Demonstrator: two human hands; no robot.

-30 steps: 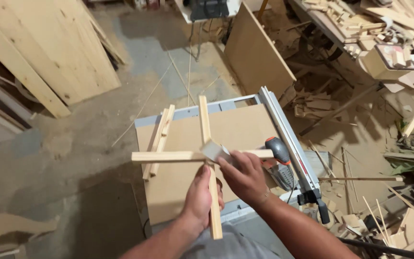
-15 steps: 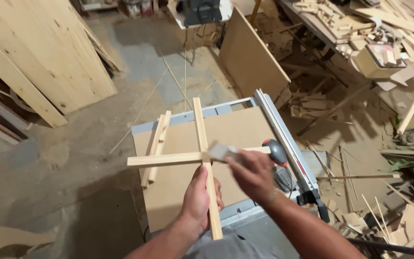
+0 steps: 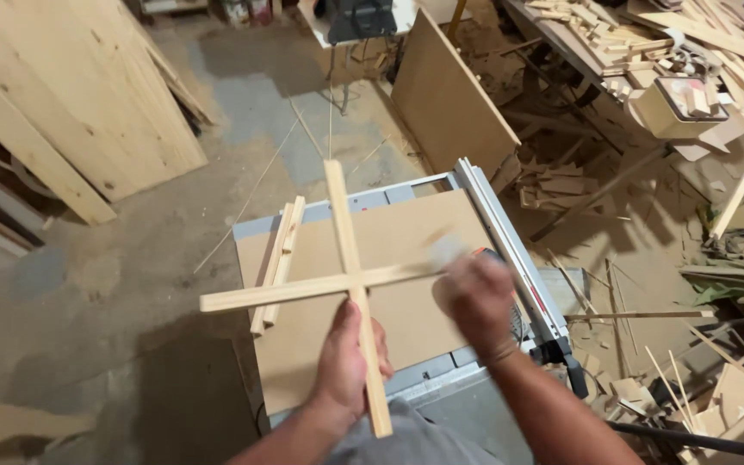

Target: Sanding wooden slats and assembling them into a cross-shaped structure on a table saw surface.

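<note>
Woodworking shop: table saw (image 3: 510,250), offcuts (image 3: 561,185), leaning boards (image 3: 71,103).

A pale wooden cross (image 3: 346,280) of two thin strips joined at right angles is held near frame centre, with a small blurred grey block (image 3: 446,252) at its right arm.

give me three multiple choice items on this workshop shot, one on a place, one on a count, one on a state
1. Where do the loose wooden strips lie?
A. on the floor
B. on the left part of the board on the table saw
C. in the right hand

2. How many slats form the wooden cross?
A. two
B. three
C. four

3. How is the left hand?
A. open above the board
B. flat on the floor
C. closed around the cross's upright slat

Answers: 1 B, the strips rest on the board's left side. 2 A, one upright and one crosswise slat. 3 C, its fingers wrap the slat below the joint.
</note>
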